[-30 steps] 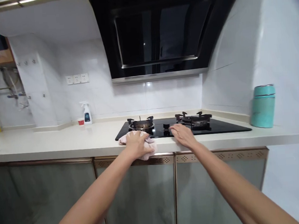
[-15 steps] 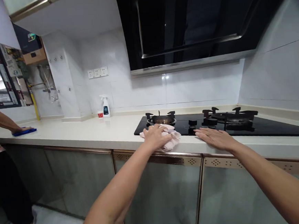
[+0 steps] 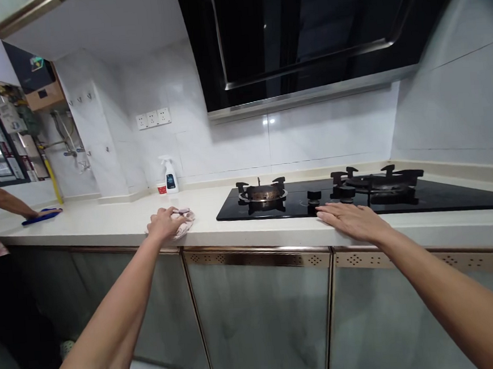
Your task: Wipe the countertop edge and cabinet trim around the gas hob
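A pale pink cloth [image 3: 185, 225] lies bunched on the white countertop [image 3: 216, 236], left of the black gas cooktop [image 3: 295, 208]. My left hand [image 3: 164, 224] is closed over it, fingers curled into the fabric and pressing it on the counter. Flat along the counter's front edge rests my right hand [image 3: 352, 220], its fingers stretched out and holding nothing. Those fingertips reach the cooktop's front rim, just below the two black knobs [image 3: 314, 197].
A spray bottle [image 3: 170, 176] and a red cup [image 3: 161, 188] stand by the back wall. Overhead juts a black range hood [image 3: 303, 38]. At far left, another person's hand [image 3: 46, 213] presses a blue cloth [image 3: 40, 218] on the counter.
My left hand has slid the pink cloth leftwards, from the cooktop's front left corner onto the bare counter. My right hand stays almost where it was. The view has shifted slightly.
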Motion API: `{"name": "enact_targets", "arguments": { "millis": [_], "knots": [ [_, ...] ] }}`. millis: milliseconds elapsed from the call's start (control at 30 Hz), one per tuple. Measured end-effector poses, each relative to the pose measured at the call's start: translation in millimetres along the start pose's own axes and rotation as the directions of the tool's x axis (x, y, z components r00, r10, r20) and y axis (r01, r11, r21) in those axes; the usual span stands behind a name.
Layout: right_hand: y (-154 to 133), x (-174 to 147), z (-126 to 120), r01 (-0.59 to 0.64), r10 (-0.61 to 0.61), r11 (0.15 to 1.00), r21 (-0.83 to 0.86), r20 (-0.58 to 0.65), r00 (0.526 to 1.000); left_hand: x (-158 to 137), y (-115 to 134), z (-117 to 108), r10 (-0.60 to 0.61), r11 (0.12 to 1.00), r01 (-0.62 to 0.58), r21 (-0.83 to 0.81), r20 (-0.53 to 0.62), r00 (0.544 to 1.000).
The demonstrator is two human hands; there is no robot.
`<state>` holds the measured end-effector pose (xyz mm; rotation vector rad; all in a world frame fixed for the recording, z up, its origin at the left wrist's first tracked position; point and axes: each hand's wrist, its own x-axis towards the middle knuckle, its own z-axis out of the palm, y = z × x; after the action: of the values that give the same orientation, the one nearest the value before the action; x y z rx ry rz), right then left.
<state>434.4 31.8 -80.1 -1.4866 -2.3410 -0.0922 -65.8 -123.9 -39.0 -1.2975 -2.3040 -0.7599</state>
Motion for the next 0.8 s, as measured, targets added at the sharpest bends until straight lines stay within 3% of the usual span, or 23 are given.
{"name": "enact_targets", "arguments": {
  "millis": [67, 167, 267, 367, 433, 533, 600, 700, 800],
  "knots": [
    [-5, -1, -2, -0.009, 0.009, 1.0, -0.003, -0.013, 1.0, -8, 0, 2, 0.039, 0.999, -0.039, -0.01, -0.033, 0.999],
    [-9, 0, -3, -0.024, 0.024, 1.0, -0.002, -0.016, 1.0, -32, 22, 10, 0.109, 0.992, -0.118, -0.051, -0.144, 0.983],
    [-7, 2, 0, -0.022, 0.022, 1.0, 0.009, -0.037, 0.999, -62, 66, 22, 0.188, 0.974, -0.21, -0.085, -0.21, 0.959],
    [-2, 4, 3, -0.002, 0.004, 1.0, 0.024, -0.064, 0.998, -94, 128, 36, 0.316, 0.929, -0.351, -0.121, -0.24, 0.918],
    [0, 4, 5, 0.007, -0.005, 1.0, 0.029, -0.075, 0.997, -116, 174, 46, 0.405, 0.879, -0.457, -0.134, -0.294, 0.866],
    [2, 4, 5, -0.003, 0.003, 1.0, 0.011, -0.069, 0.998, -145, 237, 61, 0.562, 0.759, -0.643, -0.1, -0.397, 0.726],
    [3, 3, 5, -0.002, 0.001, 1.0, -0.019, -0.061, 0.998, -156, 266, 69, 0.63, 0.702, -0.71, -0.046, -0.423, 0.651],
    [6, 3, 5, 0.021, -0.024, 0.999, -0.042, -0.058, 0.998, -158, 282, 79, 0.67, 0.672, -0.74, 0.014, -0.438, 0.6],
    [9, 4, 6, 0.012, -0.014, 1.0, -0.028, -0.062, 0.998, -146, 267, 86, 0.696, 0.63, -0.775, 0.044, -0.476, 0.538]
  ]
}}
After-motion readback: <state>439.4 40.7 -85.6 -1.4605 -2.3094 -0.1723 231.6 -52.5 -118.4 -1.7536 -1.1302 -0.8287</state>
